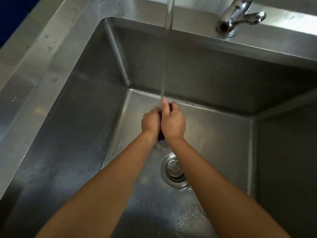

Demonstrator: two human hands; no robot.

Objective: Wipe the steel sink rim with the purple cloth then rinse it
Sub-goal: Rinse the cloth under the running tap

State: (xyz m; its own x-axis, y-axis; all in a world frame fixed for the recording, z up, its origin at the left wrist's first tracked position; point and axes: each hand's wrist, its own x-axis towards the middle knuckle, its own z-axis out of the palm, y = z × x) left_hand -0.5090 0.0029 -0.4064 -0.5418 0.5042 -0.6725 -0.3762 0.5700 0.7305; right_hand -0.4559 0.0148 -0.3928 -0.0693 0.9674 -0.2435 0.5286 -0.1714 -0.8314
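Deep in the steel sink, my left hand [150, 121] and my right hand [173, 121] are pressed together around the purple cloth [161, 136]. Only slivers of the cloth show, between the palms, below the wrists and by the right fingertips. A stream of water [167, 48] falls from above the frame onto the hands and cloth. The steel sink rim [51, 54] runs along the left and the back, with water drops on it.
A chrome tap fitting [238, 16] stands on the back rim at the upper right. The round drain strainer [174, 170] lies in the wet sink floor just under my right forearm. Steep steel walls enclose the basin on all sides.
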